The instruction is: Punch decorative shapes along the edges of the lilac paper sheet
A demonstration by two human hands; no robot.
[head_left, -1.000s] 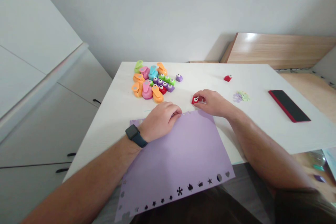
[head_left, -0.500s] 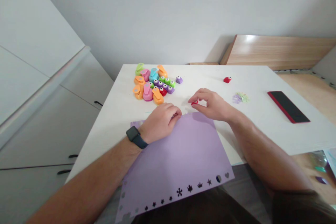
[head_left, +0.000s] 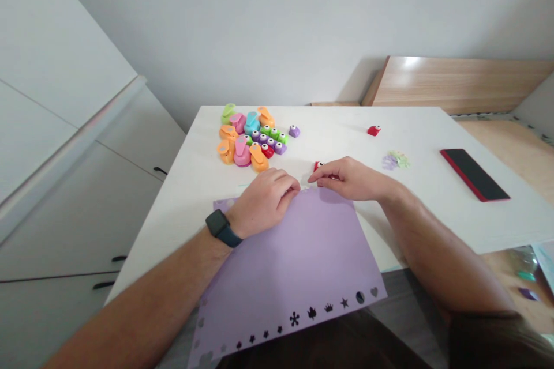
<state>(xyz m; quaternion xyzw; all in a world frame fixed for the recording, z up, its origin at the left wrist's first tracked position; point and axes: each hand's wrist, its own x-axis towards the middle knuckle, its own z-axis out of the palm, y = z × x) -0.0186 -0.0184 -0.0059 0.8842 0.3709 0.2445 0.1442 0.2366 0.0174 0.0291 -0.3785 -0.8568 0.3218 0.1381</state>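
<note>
A sheet of purple paper (head_left: 298, 248) with shapes punched along its near and left edges lies on the table and overhangs its front edge. My left hand (head_left: 270, 196), with a dark watch on its wrist, is closed on the sheet's far edge. Just right of it, my right hand (head_left: 344, 179) reaches over the same edge, thumb and forefinger slightly apart, holding nothing I can see. Behind those fingers a small red craft punch (head_left: 318, 166) stands on the table, partly hidden by the hand.
Several large craft punches (head_left: 242, 153) and small ones (head_left: 263, 138) cluster at the back left, with a purple punch (head_left: 294, 131) beside them. Rightward are another red punch (head_left: 374, 130), paper cutouts (head_left: 395, 159) and a dark red-edged phone-like slab (head_left: 474, 175) on the white table (head_left: 415, 213).
My right hand has let go of the red punch, which now stands behind it. Its fingers have come down and left to the paper's edge. My left hand stays put.
</note>
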